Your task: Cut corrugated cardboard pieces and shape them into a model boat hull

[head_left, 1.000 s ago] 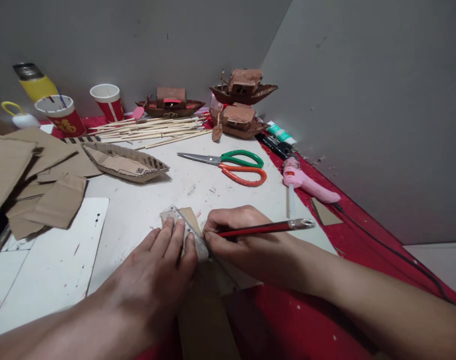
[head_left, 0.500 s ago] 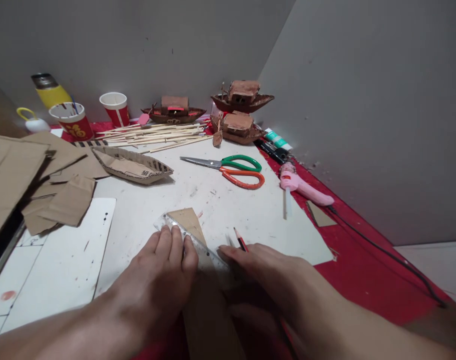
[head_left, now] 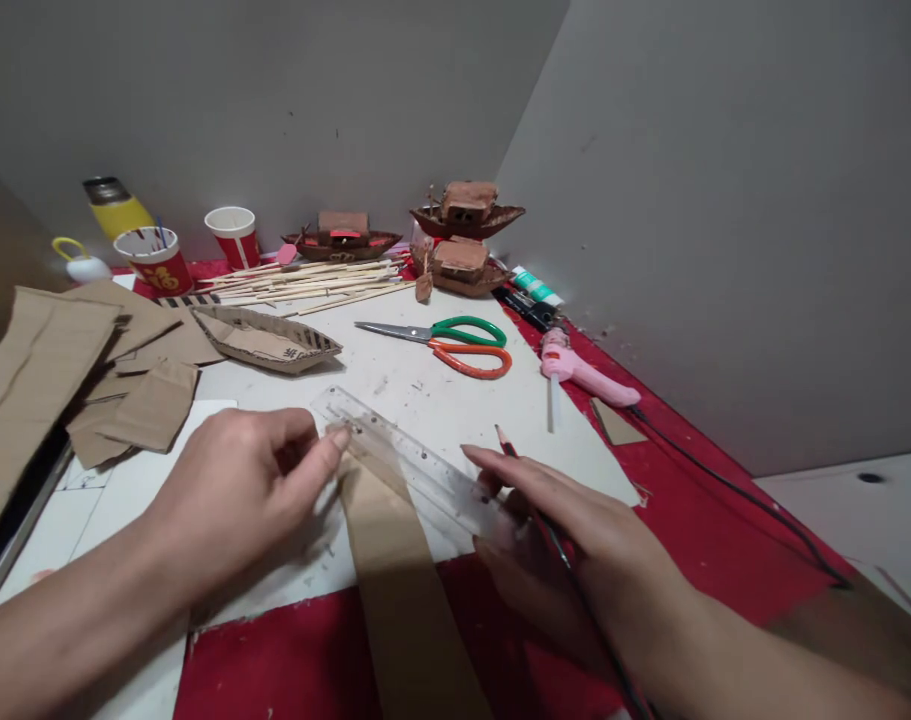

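My left hand (head_left: 252,500) pinches the left end of a clear plastic ruler (head_left: 417,460) between thumb and fingers. The ruler slants over the far end of a brown cardboard strip (head_left: 406,600), which runs toward me. My right hand (head_left: 567,530) is closed round a red-and-black pencil (head_left: 507,447), its point aimed away from me. Some of its fingers are at the ruler's right end; blur hides how firmly they touch it. Beyond the ruler lie scissors (head_left: 462,345) with one green and one orange handle.
A bare cardboard boat hull (head_left: 267,340) sits beside cardboard pieces (head_left: 42,390). Behind are wooden sticks (head_left: 305,280), paper cups (head_left: 232,240) and brown model boats (head_left: 466,215). A pink glue gun (head_left: 586,370) with its cord lies right on the red cloth (head_left: 695,540).
My left hand has gone from pressing flat on the ruler to pinching its left end. The ruler has shifted upward off much of the strip. My right hand still has the pencil.
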Tool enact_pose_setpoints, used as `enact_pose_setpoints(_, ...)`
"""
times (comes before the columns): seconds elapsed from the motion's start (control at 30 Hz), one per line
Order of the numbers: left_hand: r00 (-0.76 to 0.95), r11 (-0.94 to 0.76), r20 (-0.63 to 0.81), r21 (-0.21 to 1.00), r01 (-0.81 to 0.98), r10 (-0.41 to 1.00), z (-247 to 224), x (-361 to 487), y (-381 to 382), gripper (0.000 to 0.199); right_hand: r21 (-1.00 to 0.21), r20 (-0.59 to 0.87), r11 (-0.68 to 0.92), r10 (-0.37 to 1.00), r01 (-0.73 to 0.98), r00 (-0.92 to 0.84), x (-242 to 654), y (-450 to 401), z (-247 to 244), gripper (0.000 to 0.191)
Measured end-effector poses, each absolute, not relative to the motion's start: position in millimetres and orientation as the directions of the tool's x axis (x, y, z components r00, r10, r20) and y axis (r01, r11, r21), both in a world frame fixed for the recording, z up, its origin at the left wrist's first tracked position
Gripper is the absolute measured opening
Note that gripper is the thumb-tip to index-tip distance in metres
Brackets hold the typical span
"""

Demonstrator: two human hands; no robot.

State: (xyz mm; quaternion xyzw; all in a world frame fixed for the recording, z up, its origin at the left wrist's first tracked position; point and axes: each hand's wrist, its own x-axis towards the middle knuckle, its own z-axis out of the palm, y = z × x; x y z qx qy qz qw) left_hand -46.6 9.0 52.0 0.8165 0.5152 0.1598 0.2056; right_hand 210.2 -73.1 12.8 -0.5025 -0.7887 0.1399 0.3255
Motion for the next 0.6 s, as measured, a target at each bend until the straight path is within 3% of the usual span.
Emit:
enact_pose_setpoints(0.07,0.357,-0.163,-0.098,0.757,0.633,0.929,49.5,-45.0,14.0,0.049,-0.567,0.381,0.417,0.898,0.711,-0.223,204.5,-72.8,16.4,0.051)
enact_pose_setpoints(0.13,0.351,0.07,-0.225,0.912,0.403,0.909,43.9,-38.9,14.0,0.044,-0.6,0.377,0.395,0.907,0.696,-0.189,197.6,-74.1,16.2,0.05)
enact_pose_setpoints(0.2,0.344,0.256,-0.313,0.946,0.201,0.885,38.4,-32.3,11.2,0.037,-0.628,0.373,0.401,0.907,0.667,-0.195,190.9,-76.5,13.0,0.052)
enact_pose_setpoints(0.3,0.309,0.383,-0.378,0.923,0.048,0.873,34.9,-28.5,10.2,0.027,-0.692,0.347,0.471,0.881,0.546,-0.321,185.3,-79.5,7.9,0.059)
enact_pose_setpoints(0.43,0.33,0.327,-0.348,0.937,0.119,0.877,38.1,-39.2,24.7,0.022,-0.76,0.353,0.496,0.857,0.42,-0.375,187.4,-74.5,14.2,0.057)
enact_pose_setpoints(0.5,0.38,0.277,-0.343,0.936,0.219,0.859,40.4,-47.6,34.3,0.02,-0.788,0.333,0.423,0.904,0.447,-0.268,189.0,-66.1,23.2,0.042)
enact_pose_setpoints(0.6,0.474,0.266,-0.419,0.895,0.358,0.774,40.8,-57.9,43.5,0.023,-0.865,0.182,0.223,0.974,0.449,-0.134,187.6,-47.5,33.4,0.025)
